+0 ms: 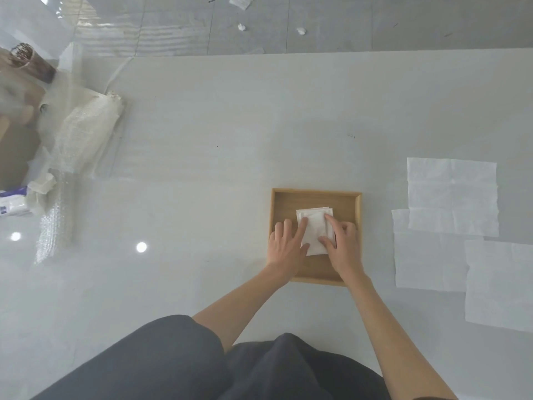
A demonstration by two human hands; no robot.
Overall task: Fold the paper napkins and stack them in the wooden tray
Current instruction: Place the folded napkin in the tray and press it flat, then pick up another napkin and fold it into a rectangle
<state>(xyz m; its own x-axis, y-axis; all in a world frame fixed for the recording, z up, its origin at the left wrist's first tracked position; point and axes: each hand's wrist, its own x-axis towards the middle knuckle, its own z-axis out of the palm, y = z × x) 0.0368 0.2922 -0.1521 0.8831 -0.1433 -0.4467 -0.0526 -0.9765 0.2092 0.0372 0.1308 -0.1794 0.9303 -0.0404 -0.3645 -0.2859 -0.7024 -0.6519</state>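
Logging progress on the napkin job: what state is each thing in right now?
folded napkins, stacked flat in the tray
wooden tray, holds the stack
left hand, index finger presses the stack
right hand, thumb and forefinger on stack's right side
unfolded napkins, spread flat right of tray

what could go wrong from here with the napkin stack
The top of the folded napkins sits skewed on the layer below in the wooden tray; once the left hand and right hand lift, it may spring open or slide. The unfolded napkins overlap on the table, so pulling one could drag another.
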